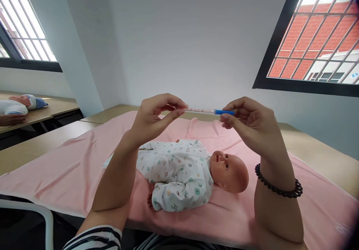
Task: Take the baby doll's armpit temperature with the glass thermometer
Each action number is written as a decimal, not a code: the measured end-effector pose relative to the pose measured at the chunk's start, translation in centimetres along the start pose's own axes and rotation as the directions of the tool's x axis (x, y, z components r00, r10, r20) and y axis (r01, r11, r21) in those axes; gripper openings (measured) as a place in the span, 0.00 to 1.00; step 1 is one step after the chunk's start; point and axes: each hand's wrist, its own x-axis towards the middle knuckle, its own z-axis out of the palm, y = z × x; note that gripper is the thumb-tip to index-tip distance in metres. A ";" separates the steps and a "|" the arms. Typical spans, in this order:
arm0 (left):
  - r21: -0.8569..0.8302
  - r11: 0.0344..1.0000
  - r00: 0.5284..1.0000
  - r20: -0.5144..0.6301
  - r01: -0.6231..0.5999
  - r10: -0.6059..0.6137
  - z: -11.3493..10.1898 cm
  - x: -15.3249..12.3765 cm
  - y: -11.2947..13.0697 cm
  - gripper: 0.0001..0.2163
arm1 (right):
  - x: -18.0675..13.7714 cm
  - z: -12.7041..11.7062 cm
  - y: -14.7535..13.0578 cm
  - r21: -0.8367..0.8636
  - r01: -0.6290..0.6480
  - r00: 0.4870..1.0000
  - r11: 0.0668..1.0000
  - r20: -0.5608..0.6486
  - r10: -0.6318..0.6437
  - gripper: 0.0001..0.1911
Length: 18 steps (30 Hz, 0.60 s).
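A slim glass thermometer (200,111) with a blue end is held level in the air between my two hands. My left hand (157,113) pinches its clear end between thumb and fingers. On the other side, my right hand (246,119) grips the blue end (224,112) the same way; a dark beaded bracelet (277,188) circles that wrist. Below them a baby doll (179,171) lies on its back, head to the right, in a white patterned outfit. My left forearm hides part of its legs.
A pink cloth (81,164) covers most of the wooden table (314,145). At the far left, another person's hand (12,119) touches a second doll (17,106) on another table. A white metal frame (47,220) stands at the lower left. Barred windows flank the wall.
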 end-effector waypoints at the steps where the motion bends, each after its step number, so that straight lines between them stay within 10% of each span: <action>1: 0.003 1.000 1.000 0.000 -0.005 0.005 0.0 0.0 -0.1 0.08 | -0.1 0.0 0.0 -0.002 -0.002 1.000 1.000 0.000 0.002 0.11; 18: 0.012 1.000 1.000 -0.018 -0.012 0.012 -0.4 0.2 -0.6 0.08 | 0.3 0.3 0.5 -0.083 0.029 0.999 0.996 0.039 -0.025 0.15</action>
